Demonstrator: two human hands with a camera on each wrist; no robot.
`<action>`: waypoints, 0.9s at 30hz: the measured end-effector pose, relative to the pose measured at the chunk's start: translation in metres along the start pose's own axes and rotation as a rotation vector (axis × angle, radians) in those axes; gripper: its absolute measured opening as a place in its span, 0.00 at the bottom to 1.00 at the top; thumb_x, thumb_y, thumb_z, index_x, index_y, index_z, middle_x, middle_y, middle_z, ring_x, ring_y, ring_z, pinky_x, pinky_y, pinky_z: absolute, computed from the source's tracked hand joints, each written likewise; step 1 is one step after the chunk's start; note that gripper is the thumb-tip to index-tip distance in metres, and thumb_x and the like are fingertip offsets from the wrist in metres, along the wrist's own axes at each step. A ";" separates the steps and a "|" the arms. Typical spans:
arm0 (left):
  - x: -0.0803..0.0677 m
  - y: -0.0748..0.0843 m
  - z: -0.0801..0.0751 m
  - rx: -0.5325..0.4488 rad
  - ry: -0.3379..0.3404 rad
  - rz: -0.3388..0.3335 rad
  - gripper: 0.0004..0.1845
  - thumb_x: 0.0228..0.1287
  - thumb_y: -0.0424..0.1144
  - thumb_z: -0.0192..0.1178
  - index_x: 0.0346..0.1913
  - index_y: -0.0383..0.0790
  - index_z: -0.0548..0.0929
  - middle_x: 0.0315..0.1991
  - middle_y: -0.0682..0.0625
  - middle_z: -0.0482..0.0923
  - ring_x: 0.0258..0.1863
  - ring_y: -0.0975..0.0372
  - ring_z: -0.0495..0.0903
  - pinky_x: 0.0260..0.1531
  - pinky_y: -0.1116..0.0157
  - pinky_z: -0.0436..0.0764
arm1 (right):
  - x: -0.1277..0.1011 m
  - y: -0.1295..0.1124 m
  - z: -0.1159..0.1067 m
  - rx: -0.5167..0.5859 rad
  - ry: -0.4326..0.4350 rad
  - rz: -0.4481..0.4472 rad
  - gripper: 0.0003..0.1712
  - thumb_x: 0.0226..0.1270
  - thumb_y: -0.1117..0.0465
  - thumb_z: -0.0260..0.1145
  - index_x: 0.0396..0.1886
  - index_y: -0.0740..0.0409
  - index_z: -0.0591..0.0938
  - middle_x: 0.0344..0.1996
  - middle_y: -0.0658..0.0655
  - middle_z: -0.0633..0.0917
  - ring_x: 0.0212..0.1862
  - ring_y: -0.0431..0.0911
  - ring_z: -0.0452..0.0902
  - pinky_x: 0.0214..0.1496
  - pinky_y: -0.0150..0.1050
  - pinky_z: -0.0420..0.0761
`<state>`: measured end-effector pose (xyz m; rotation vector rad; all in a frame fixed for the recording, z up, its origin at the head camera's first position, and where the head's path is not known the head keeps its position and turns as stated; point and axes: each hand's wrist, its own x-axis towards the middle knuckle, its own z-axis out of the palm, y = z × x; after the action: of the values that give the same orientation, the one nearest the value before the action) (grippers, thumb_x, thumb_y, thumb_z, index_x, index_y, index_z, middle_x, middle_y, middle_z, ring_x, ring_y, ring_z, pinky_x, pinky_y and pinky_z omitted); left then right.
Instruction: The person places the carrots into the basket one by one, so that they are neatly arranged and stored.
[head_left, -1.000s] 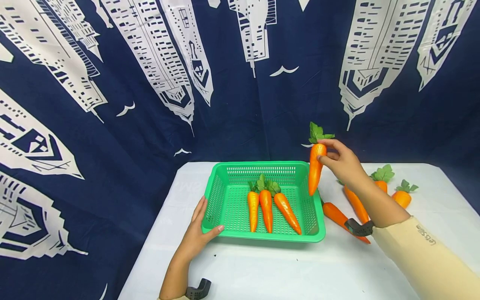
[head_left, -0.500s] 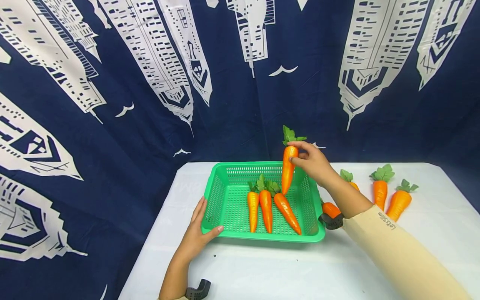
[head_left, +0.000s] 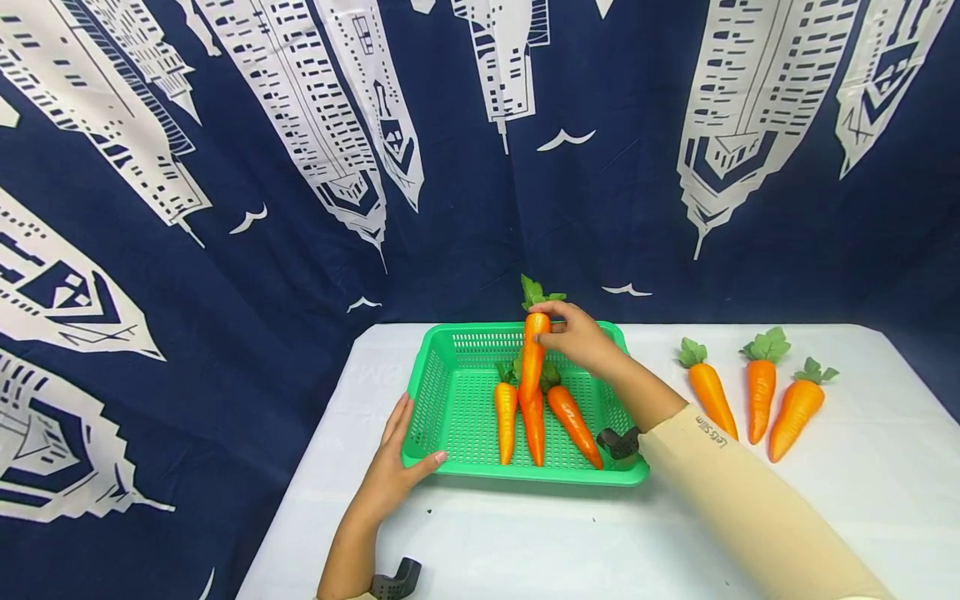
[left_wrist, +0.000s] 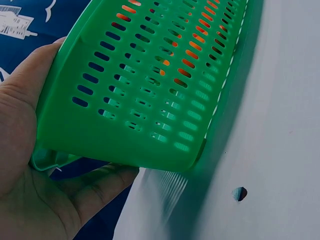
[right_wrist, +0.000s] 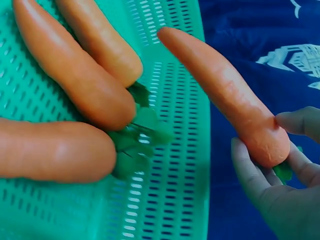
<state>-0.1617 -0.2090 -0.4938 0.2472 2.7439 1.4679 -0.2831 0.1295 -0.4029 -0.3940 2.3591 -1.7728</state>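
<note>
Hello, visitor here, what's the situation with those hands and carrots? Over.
Right hand: holding carrot above green basket, leafy end up. Left hand: gripping basket's near-left corner. Possibly in the way: three carrots lying inside.

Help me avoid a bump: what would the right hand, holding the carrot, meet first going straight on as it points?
Probably the dark blue cloth behind the basket, as the right hand points forward-left. Depth is unclear; the back rim might come first.
</note>
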 end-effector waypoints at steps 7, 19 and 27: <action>0.001 -0.001 0.000 -0.006 -0.001 0.003 0.58 0.59 0.56 0.73 0.83 0.52 0.46 0.83 0.61 0.36 0.83 0.49 0.39 0.75 0.34 0.47 | 0.006 0.014 0.018 -0.087 -0.045 0.027 0.27 0.69 0.71 0.63 0.68 0.65 0.72 0.62 0.69 0.76 0.58 0.60 0.81 0.59 0.53 0.82; 0.001 0.000 0.001 0.014 0.009 0.000 0.58 0.58 0.56 0.73 0.83 0.52 0.46 0.83 0.59 0.36 0.83 0.46 0.39 0.74 0.32 0.49 | 0.010 0.034 0.033 -0.357 -0.065 0.036 0.24 0.64 0.66 0.71 0.60 0.57 0.79 0.60 0.64 0.77 0.50 0.55 0.79 0.48 0.43 0.82; 0.000 0.000 0.000 0.006 0.002 -0.002 0.57 0.59 0.55 0.73 0.83 0.53 0.47 0.84 0.59 0.37 0.83 0.47 0.40 0.74 0.33 0.48 | 0.010 0.041 0.041 -0.459 -0.133 -0.003 0.22 0.62 0.63 0.74 0.56 0.56 0.81 0.50 0.58 0.85 0.52 0.52 0.80 0.57 0.48 0.81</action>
<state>-0.1621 -0.2088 -0.4936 0.2426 2.7496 1.4603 -0.2849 0.0996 -0.4532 -0.5527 2.6483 -1.1479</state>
